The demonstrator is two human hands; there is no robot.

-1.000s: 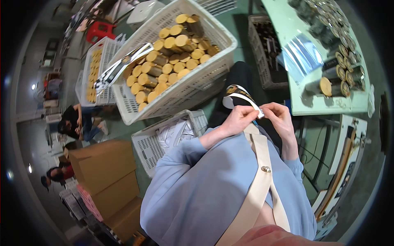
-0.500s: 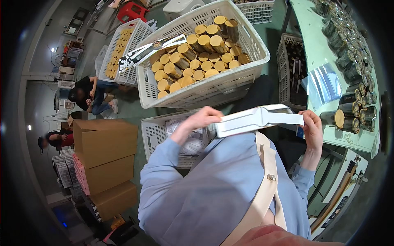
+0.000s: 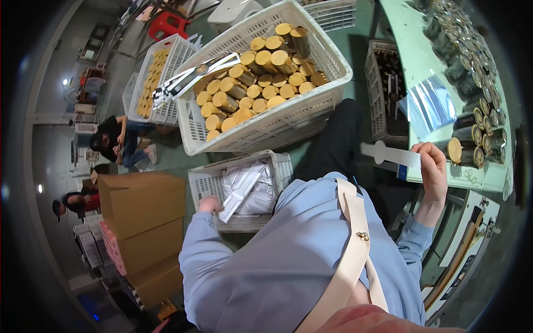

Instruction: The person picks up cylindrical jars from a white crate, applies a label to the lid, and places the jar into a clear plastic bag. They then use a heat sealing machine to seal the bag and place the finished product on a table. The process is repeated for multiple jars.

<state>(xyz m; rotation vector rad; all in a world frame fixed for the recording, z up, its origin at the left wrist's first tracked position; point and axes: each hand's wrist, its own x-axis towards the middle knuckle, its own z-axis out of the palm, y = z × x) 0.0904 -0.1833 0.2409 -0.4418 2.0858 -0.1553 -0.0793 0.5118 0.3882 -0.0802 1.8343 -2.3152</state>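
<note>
My left hand (image 3: 210, 204) is at the left of a small white crate with closed fingers on the end of a white paper strip (image 3: 241, 191). That strip slants across a heap of crumpled white strips (image 3: 260, 195) inside the crate. Out to the right, my right hand (image 3: 433, 166) pinches one end of a narrow label strip (image 3: 397, 155). Its pale side faces up, a rounded bulge shows partway along, and the free end points left. The two strips are apart.
Ahead stands a large white crate (image 3: 266, 123) of gold-lidded cans (image 3: 272, 60), with black-and-white label strips (image 3: 197, 72) across its left rim. Dark cans (image 3: 469, 136) and clear plastic sheets (image 3: 427, 108) lie on the right-hand table (image 3: 411, 61). Cardboard boxes (image 3: 143, 208) are stacked left; a person (image 3: 119, 136) sits beyond.
My hands have moved apart, and the two strips are now separate. The left has gone down-left to the small crate with the paper strip; the right keeps the label strip, slightly further right.
</note>
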